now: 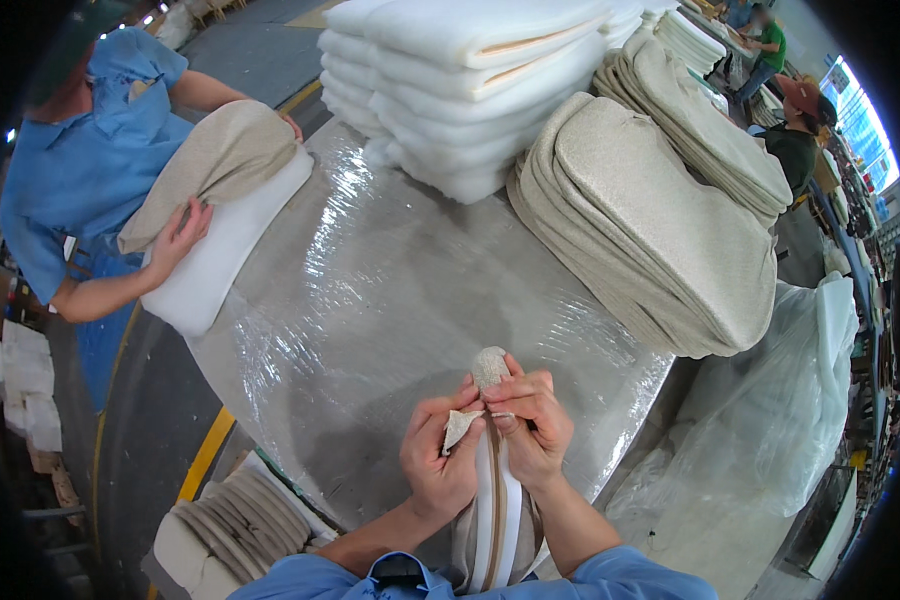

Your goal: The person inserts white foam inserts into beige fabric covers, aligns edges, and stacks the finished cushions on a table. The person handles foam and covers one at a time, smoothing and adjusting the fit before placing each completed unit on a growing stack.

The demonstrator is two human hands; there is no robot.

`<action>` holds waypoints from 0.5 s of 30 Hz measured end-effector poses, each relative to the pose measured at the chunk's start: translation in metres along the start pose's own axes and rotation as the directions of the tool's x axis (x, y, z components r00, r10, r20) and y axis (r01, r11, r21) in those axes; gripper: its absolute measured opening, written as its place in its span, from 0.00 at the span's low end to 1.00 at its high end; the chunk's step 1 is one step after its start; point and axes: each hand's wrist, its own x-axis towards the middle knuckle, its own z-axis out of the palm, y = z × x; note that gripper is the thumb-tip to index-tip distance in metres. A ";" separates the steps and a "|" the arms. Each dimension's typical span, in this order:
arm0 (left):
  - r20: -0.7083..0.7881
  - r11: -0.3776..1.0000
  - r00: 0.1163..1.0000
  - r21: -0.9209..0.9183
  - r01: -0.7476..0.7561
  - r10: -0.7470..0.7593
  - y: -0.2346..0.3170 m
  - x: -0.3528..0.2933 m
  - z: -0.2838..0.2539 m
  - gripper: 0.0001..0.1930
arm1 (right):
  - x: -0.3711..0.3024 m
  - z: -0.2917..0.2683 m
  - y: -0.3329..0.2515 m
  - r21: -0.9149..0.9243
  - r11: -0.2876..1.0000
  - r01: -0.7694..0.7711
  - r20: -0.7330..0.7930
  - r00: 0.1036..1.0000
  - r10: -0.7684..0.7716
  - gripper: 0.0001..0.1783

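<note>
A beige fabric cushion cover (489,366) stretches from my body out over the near edge of the table, its long narrow side turned up. Along that side runs a brown zipper (497,490), with white strips (513,500) on both sides of it. My left hand (436,455) is closed at the far end of the zipper, a small loose flap of fabric (457,429) sticking out by its thumb. Close against it, my right hand (536,425) pinches the same end of the cover. What lies between the fingertips is too small to make out.
Plastic film covers the table (400,270). White padding (450,90) is stacked at the back, beside piled beige covers (660,220). At the left, a co-worker (100,150) handles a covered white cushion (235,230). Folded covers (235,530) sit lower left; clear plastic (750,410) hangs right.
</note>
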 end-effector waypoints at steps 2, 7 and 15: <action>0.013 1.000 0.999 0.001 -0.030 0.030 0.004 -0.003 -0.003 0.08 | 0.000 -0.001 -0.001 0.030 1.000 0.002 -0.003 1.000 -0.002 0.03; 0.037 0.992 0.992 0.033 -0.123 0.122 0.010 -0.007 -0.007 0.07 | 0.014 -0.016 -0.006 -0.132 0.990 0.055 0.170 0.985 -0.032 0.06; 0.071 0.993 0.993 0.054 -0.102 0.098 0.029 -0.006 -0.014 0.06 | 0.044 -0.037 -0.037 -0.241 0.962 0.132 0.442 0.897 -0.012 0.12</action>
